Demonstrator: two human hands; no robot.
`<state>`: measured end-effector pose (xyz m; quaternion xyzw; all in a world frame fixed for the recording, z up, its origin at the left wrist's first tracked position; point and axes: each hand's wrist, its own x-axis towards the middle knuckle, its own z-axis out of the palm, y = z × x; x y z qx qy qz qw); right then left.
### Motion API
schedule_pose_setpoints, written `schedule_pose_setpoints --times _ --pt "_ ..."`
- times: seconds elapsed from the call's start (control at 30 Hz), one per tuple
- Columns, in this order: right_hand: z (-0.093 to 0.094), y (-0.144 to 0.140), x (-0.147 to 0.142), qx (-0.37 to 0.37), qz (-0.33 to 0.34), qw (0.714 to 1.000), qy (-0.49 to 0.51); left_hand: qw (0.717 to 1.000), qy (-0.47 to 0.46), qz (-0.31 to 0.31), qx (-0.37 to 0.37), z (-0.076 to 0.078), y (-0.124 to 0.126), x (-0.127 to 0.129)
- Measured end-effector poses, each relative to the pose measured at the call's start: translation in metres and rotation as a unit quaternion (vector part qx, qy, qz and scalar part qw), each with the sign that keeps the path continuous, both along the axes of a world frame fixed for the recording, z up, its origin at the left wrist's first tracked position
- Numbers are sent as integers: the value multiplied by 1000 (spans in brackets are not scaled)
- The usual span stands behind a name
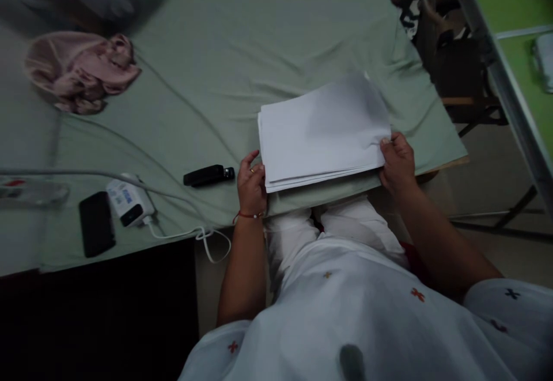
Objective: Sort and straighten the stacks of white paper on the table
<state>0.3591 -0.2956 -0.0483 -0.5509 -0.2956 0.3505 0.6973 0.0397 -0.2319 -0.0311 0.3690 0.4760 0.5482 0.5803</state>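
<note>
Paper stack (324, 130): a thick sheaf of white sheets, lying flat near the front edge of the table (268, 35), right in front of the person.
Long axis: runs left to right across the view, tilted a little so the right end sits farther from the person than the left.
Look: plain, blank top sheet; the sheets are slightly fanned, so many thin edges show along the near side and at the left end; far right corner blurred.
Left hand (252, 185): at the stack's near left corner, fingers curled, thumb and fingertips against the sheet edges; a ring on one finger, a red thread at the wrist.
Right hand (398, 162): at the near right corner, fingers bent over the top sheet, pinching that corner of the stack.
Stapler (208, 175): black, lying on the cloth just left of the left hand, not touching it.
Charger (128, 201): white block with cable, farther left.
Phone (97, 223): black, flat, beside the charger.
Pink cloth (80, 70): crumpled, far left, well apart from the stack.
Table: covered in pale green fabric.
</note>
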Motion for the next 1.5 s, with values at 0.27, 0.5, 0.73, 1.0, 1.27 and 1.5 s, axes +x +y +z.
schedule_pose_setpoints --times 0.27,0.5,0.73,1.0,1.27,1.5 --pt "1 -3 -3 -11 2 1000 -24 996 1 -54 -69 1 20 4" --pt "15 -6 3 -33 49 998 -22 985 110 -38 130 19 34 3" --pt "52 31 19 -34 126 990 56 966 127 -46 220 38 53 -8" --pt "66 76 30 -70 224 962 141 967 98 -56 227 33 62 -5" --pt "56 87 27 -43 149 987 52 974 46 -42 218 25 72 -16" --pt "57 60 31 -120 175 972 -98 963 155 -44 215 5 73 -11"
